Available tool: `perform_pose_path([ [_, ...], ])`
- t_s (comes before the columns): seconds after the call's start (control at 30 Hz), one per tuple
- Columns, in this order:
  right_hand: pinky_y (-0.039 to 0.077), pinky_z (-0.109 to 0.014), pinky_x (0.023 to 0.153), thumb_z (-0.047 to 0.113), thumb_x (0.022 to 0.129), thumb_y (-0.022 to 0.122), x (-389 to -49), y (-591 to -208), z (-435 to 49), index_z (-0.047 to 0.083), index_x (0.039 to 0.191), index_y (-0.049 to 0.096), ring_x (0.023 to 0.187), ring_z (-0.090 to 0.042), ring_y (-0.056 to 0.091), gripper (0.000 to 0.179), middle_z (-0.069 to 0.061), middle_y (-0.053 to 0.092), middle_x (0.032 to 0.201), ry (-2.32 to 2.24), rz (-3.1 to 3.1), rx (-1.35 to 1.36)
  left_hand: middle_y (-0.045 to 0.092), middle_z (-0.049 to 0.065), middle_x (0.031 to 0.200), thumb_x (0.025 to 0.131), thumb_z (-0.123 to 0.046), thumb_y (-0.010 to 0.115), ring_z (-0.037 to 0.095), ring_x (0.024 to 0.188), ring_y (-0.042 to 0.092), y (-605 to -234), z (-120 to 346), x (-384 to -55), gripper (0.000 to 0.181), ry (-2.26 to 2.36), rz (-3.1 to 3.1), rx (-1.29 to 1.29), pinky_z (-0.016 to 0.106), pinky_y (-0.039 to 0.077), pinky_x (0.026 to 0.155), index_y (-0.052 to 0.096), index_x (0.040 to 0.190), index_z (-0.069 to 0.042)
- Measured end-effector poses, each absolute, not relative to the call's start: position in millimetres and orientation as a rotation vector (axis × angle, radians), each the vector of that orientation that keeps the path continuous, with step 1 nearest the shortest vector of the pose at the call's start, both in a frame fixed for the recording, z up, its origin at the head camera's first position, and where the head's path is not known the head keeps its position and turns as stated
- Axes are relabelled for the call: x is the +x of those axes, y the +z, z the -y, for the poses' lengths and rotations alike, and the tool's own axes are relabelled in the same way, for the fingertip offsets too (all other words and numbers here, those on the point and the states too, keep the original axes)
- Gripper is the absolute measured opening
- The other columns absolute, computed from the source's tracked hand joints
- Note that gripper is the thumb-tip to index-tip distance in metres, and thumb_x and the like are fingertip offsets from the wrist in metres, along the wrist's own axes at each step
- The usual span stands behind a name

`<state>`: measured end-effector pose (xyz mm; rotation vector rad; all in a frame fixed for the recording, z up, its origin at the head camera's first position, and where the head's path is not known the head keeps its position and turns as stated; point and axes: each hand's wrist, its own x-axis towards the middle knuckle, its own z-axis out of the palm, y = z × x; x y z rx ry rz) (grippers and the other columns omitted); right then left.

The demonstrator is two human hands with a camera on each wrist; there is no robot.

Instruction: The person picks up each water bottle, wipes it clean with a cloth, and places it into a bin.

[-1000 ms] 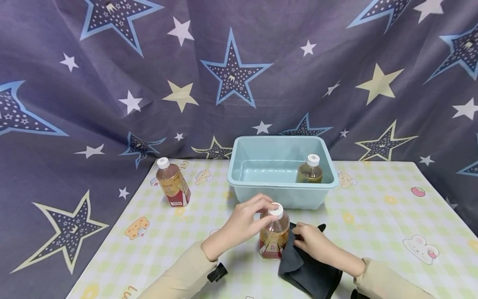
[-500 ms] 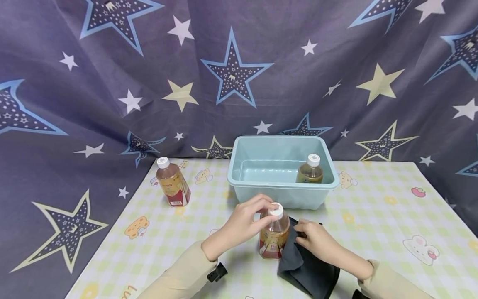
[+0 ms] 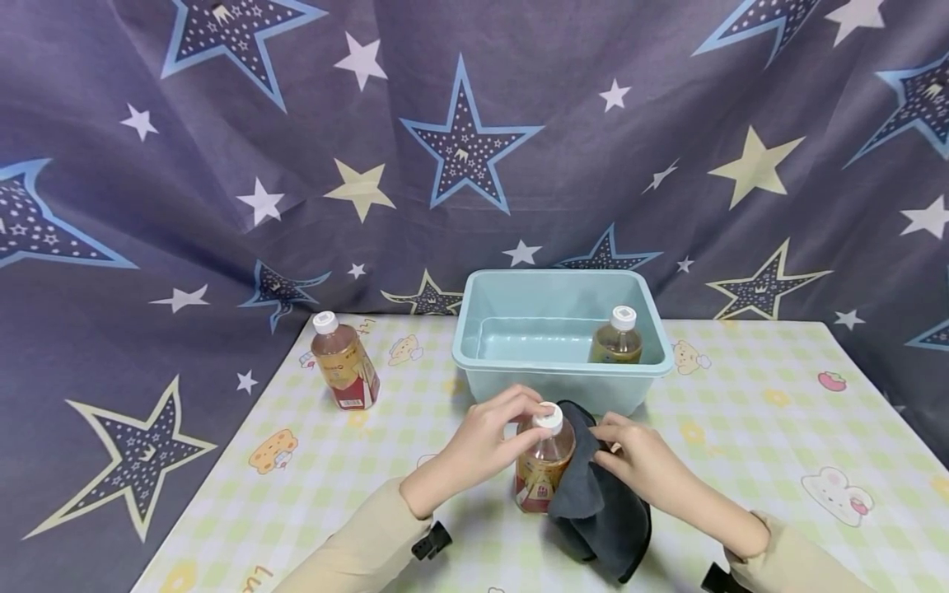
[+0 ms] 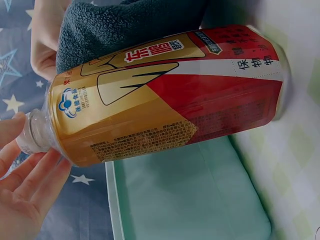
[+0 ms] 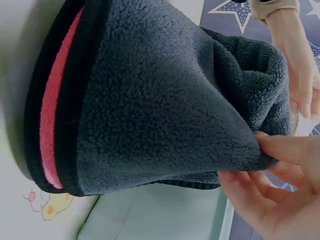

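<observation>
My left hand (image 3: 493,432) pinches the white cap of a drink bottle (image 3: 539,476) that stands upright on the table in front of the tub. Its gold and red label fills much of the left wrist view. With thumb and fingers, my right hand (image 3: 641,457) pinches a dark grey cloth (image 3: 604,511) and presses it against the bottle's right side. In the right wrist view the fleecy cloth (image 5: 150,100) hangs in folds, its black edge and a pink strip showing, and it hides most of the bottle.
A light blue plastic tub (image 3: 549,387) stands behind the hands, with a second bottle (image 3: 617,339) inside at its right end. Another bottle (image 3: 345,362) stands at the table's back left. A checked cloth (image 3: 741,428) covers the table; a starry curtain (image 3: 563,206) hangs behind.
My right hand has moved up and slightly right along the bottle, lifting and bunching the cloth with it. My left hand and the bottle have stayed in place.
</observation>
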<state>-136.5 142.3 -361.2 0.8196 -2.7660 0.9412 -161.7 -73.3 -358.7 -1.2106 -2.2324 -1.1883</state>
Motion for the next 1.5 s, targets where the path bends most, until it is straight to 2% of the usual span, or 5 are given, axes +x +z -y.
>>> perform_pose_path([
  [0.4,0.047,-0.018,0.055,-0.005,0.075,0.063,-141,-373,-142,0.004,0.086,0.066,0.067,-0.007,0.053,0.014,0.006,0.049,0.075,0.952,2.769,0.881,0.057,0.0,0.096,0.081,-0.013,0.064,0.005,0.079,0.055,-358,73,-161,0.013,-1.188,2.234,-1.209,0.013,0.048,0.076,0.062,0.093,-0.008],
  [0.7,0.029,-0.017,0.047,-0.003,0.075,0.064,-145,-394,-140,0.012,0.071,0.057,0.055,-0.003,0.033,0.017,0.008,0.037,0.064,0.887,2.84,0.89,0.058,0.0,0.096,0.08,-0.013,0.065,0.005,0.078,0.055,-357,73,-162,0.013,-1.182,2.24,-1.204,0.012,0.048,0.076,0.062,0.092,-0.008],
  [1.17,0.031,-0.019,0.048,-0.002,0.075,0.065,-149,-417,-138,0.005,0.078,0.063,0.057,-0.004,0.041,0.008,0.005,0.043,0.067,0.835,2.952,0.901,0.057,-0.001,0.097,0.081,-0.014,0.064,0.005,0.078,0.056,-357,72,-161,0.012,-1.17,2.255,-1.191,0.012,0.047,0.076,0.062,0.092,-0.009],
  [1.5,0.029,-0.02,0.051,-0.001,0.074,0.066,-145,-422,-136,0.009,0.073,0.062,0.057,-0.007,0.038,0.011,0.007,0.043,0.064,0.781,2.945,0.809,0.058,0.0,0.097,0.081,-0.014,0.064,0.005,0.079,0.056,-358,72,-161,0.013,-1.171,2.239,-1.195,0.012,0.047,0.076,0.062,0.092,-0.009],
])
